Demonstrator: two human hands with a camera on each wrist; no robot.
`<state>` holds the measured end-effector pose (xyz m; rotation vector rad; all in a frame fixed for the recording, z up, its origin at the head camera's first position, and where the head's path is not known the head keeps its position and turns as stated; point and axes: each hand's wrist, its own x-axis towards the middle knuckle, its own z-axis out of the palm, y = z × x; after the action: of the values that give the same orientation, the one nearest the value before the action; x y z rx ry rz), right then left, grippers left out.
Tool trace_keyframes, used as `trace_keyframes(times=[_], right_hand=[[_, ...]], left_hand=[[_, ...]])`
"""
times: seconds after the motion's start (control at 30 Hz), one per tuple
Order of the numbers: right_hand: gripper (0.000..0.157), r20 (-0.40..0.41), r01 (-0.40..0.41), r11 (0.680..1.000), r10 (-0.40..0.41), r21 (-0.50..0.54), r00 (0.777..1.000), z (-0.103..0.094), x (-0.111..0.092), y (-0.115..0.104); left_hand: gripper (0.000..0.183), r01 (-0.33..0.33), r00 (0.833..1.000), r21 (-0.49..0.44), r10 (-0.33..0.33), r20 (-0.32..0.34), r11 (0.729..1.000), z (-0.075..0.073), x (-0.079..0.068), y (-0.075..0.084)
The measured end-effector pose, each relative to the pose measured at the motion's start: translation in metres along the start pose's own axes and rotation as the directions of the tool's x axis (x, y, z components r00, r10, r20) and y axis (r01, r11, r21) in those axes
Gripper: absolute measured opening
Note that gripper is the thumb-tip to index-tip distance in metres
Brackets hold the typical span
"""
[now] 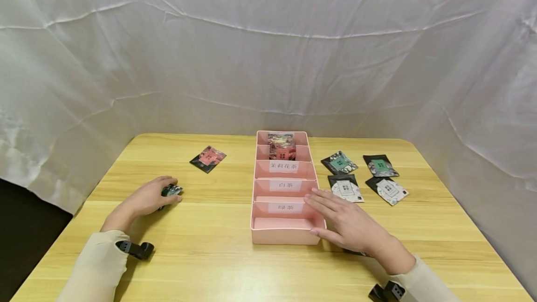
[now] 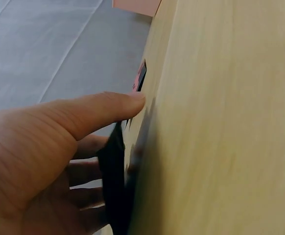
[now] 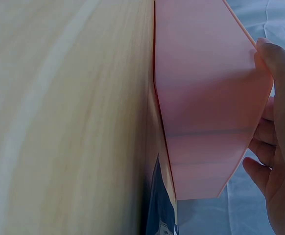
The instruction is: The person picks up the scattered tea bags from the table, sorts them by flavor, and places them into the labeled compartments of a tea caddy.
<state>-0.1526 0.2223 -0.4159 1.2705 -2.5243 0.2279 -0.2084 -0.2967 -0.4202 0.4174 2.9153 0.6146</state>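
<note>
On the left of the table, my left hand (image 1: 144, 198) pinches a dark tea sachet with a green patterned front (image 1: 173, 190) between thumb and fingers. The left wrist view shows the sachet (image 2: 113, 181) tilted up on edge, close over the wood. My right hand (image 1: 346, 223) rests on the near right rim of a pink divided box (image 1: 285, 236), fingers extended and thumb at the corner. Its compartments carry white labels with Chinese characters. Toward the back of the box stands a red-labelled sachet (image 1: 282, 146). Part of another dark sachet (image 3: 161, 208) shows beside the box.
A red-labelled sachet (image 1: 208, 158) lies back left of the box. To the right are two green-labelled sachets (image 1: 381, 166) and two white-labelled sachets (image 1: 346, 188). A pale cloth curtain (image 1: 268, 59) hangs behind the wooden table (image 1: 209, 255).
</note>
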Motion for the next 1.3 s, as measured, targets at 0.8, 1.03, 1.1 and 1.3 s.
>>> trace_keyframes(times=[0.8, 1.03, 1.1, 1.3], right_hand=[[0.067, -0.003, -0.001, 1.000, 0.001, 0.009, 1.000, 0.000, 0.000, 0.001], [0.067, 0.001, -0.014, 1.000, 0.014, 0.015, 1.000, 0.000, 0.000, 0.000], [0.067, 0.002, -0.015, 1.000, 0.015, 0.015, 1.000, 0.000, 0.000, 0.000], [0.067, 0.002, -0.010, 1.000, 0.010, 0.016, 1.000, 0.000, 0.000, 0.000]], left_hand=[[0.089, -0.017, 0.991, -0.066, 0.026, 0.129, 0.998, -0.008, -0.008, -0.002], [0.070, -0.028, 0.993, -0.011, 0.029, 0.118, 1.000, -0.007, -0.005, 0.003], [0.065, -0.020, 0.994, 0.002, 0.020, 0.103, 1.000, -0.007, -0.004, 0.004], [0.050, -0.028, 0.999, 0.044, 0.027, 0.019, 0.999, -0.007, 0.000, 0.005]])
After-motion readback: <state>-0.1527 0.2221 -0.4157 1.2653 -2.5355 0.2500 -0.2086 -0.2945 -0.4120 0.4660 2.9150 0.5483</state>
